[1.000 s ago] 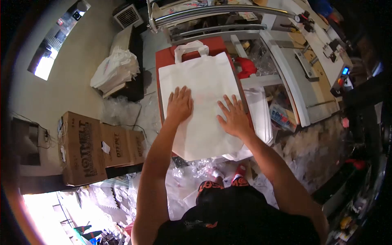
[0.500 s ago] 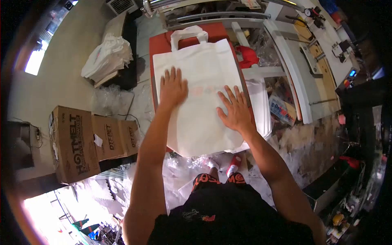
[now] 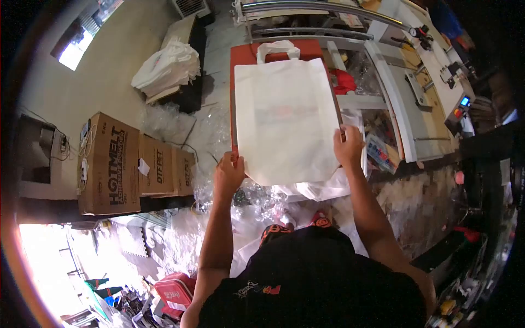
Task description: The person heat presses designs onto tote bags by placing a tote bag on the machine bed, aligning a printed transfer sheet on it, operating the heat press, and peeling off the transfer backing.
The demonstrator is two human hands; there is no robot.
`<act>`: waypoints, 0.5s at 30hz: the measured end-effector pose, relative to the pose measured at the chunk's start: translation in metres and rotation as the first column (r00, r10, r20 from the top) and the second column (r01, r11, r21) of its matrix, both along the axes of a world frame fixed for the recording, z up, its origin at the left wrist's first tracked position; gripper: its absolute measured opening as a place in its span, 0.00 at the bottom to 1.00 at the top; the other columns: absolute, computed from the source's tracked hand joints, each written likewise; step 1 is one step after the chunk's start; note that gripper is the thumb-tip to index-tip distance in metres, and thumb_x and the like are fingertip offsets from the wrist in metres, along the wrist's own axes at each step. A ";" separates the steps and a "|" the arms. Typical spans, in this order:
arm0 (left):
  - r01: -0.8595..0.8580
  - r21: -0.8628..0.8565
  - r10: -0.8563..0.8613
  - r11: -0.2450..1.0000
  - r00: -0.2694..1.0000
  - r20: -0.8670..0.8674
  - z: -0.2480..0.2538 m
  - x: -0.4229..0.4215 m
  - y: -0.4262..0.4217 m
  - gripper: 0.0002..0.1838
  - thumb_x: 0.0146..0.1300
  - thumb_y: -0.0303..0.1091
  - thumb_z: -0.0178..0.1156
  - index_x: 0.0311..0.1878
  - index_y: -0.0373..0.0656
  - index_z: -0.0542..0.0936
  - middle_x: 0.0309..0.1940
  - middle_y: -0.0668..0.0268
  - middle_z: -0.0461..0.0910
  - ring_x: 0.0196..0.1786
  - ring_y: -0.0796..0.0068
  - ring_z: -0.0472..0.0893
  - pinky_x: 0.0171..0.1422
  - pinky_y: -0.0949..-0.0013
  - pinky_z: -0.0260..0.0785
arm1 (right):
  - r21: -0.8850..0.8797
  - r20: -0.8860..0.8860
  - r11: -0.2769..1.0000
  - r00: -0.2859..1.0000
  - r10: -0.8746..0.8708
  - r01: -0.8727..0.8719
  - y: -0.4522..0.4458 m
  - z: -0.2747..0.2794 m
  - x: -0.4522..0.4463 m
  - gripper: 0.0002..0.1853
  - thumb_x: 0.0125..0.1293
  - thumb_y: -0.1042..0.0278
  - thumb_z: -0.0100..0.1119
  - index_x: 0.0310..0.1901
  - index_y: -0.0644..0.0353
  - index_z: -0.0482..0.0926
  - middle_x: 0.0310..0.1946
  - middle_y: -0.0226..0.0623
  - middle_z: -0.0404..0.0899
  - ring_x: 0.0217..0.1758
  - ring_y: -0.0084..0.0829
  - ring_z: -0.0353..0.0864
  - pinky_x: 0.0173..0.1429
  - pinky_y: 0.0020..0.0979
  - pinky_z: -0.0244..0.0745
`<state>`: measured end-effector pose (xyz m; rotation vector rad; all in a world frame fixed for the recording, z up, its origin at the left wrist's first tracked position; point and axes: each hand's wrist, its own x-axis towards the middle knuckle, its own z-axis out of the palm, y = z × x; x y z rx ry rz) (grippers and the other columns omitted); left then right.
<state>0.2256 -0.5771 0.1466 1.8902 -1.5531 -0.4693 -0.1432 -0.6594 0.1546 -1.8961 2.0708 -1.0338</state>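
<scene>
A white bag (image 3: 287, 120) with its handles at the far end lies on a red board (image 3: 241, 53). Faint print shows through near its middle. My left hand (image 3: 229, 170) is closed at the bag's near left edge, fingers bent. My right hand (image 3: 349, 145) pinches the bag's right edge, a little higher up. More white bags (image 3: 317, 190) show below and to the right, partly hidden by the top one.
Cardboard boxes (image 3: 112, 164) stand at the left. A pile of white bags (image 3: 167, 68) rests on a dark stand behind them. At the right is a machine frame (image 3: 391, 104) with a gauge and a lit display. Clear plastic lies on the floor.
Both hands have left the bag's flat surface, where they lay spread. They have moved to its side edges and closed there, the left hand nearer my body. The view has shifted.
</scene>
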 end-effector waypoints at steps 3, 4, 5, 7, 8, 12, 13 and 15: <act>-0.022 0.032 0.024 0.999 0.997 -0.068 0.006 -0.009 -0.005 0.12 0.64 0.35 0.63 0.43 0.36 0.77 0.35 0.52 0.85 0.36 0.55 0.86 0.44 0.56 0.78 | 0.205 0.056 0.974 0.992 -0.110 0.097 0.023 -0.011 -0.018 0.14 0.62 0.60 0.64 0.45 0.59 0.79 0.42 0.40 0.82 0.49 0.46 0.81 0.52 0.52 0.71; -0.060 0.097 0.071 0.993 0.992 -0.106 0.009 -0.013 -0.006 0.13 0.62 0.35 0.65 0.43 0.37 0.76 0.35 0.52 0.85 0.37 0.55 0.86 0.44 0.56 0.78 | 0.376 0.150 0.925 0.980 -0.130 0.065 0.028 -0.016 -0.022 0.14 0.62 0.60 0.64 0.45 0.59 0.78 0.40 0.40 0.83 0.47 0.46 0.82 0.51 0.51 0.72; -0.052 0.091 0.062 0.994 0.992 -0.111 0.006 -0.014 -0.009 0.13 0.62 0.35 0.65 0.43 0.37 0.76 0.35 0.52 0.85 0.37 0.55 0.86 0.44 0.56 0.78 | 0.308 0.124 0.949 0.987 -0.102 0.059 0.028 -0.023 -0.022 0.15 0.62 0.60 0.63 0.45 0.60 0.78 0.37 0.43 0.84 0.44 0.47 0.84 0.50 0.49 0.74; -0.068 0.119 0.079 0.991 0.993 -0.089 0.001 -0.012 -0.013 0.15 0.59 0.36 0.67 0.43 0.37 0.76 0.34 0.54 0.85 0.36 0.57 0.86 0.44 0.57 0.78 | 0.332 0.195 0.942 0.974 -0.117 0.047 0.025 -0.022 -0.019 0.15 0.62 0.62 0.64 0.46 0.60 0.76 0.36 0.44 0.84 0.42 0.48 0.84 0.50 0.46 0.76; -0.070 0.116 0.080 0.991 0.993 -0.088 -0.002 -0.012 -0.013 0.15 0.59 0.36 0.67 0.43 0.37 0.76 0.34 0.54 0.85 0.36 0.57 0.86 0.44 0.57 0.78 | 0.340 0.215 0.940 0.969 -0.123 0.044 0.023 -0.021 -0.017 0.14 0.62 0.64 0.64 0.46 0.60 0.76 0.35 0.44 0.84 0.41 0.48 0.85 0.49 0.46 0.77; -0.113 0.143 0.138 0.983 0.973 -0.185 0.000 -0.016 -0.013 0.14 0.58 0.34 0.67 0.42 0.37 0.77 0.32 0.56 0.84 0.36 0.61 0.85 0.43 0.59 0.77 | 0.332 0.289 0.943 0.947 -0.136 0.034 0.023 -0.013 -0.016 0.14 0.61 0.67 0.64 0.47 0.61 0.76 0.34 0.44 0.84 0.40 0.47 0.85 0.48 0.44 0.78; -0.119 0.124 0.144 0.985 0.964 -0.223 -0.004 -0.015 -0.013 0.14 0.58 0.34 0.67 0.42 0.37 0.77 0.32 0.57 0.84 0.35 0.63 0.84 0.42 0.60 0.76 | 0.326 0.307 0.945 0.944 -0.117 0.011 0.023 -0.013 -0.017 0.14 0.61 0.67 0.65 0.46 0.61 0.76 0.34 0.43 0.84 0.39 0.46 0.85 0.47 0.43 0.78; -0.128 0.104 0.148 0.986 0.966 -0.212 -0.010 -0.013 -0.011 0.14 0.59 0.35 0.68 0.42 0.37 0.78 0.32 0.57 0.84 0.35 0.63 0.84 0.43 0.60 0.76 | 0.331 0.325 0.944 0.939 -0.116 0.002 0.024 -0.012 -0.019 0.14 0.61 0.68 0.65 0.46 0.62 0.76 0.34 0.43 0.84 0.39 0.45 0.85 0.46 0.42 0.78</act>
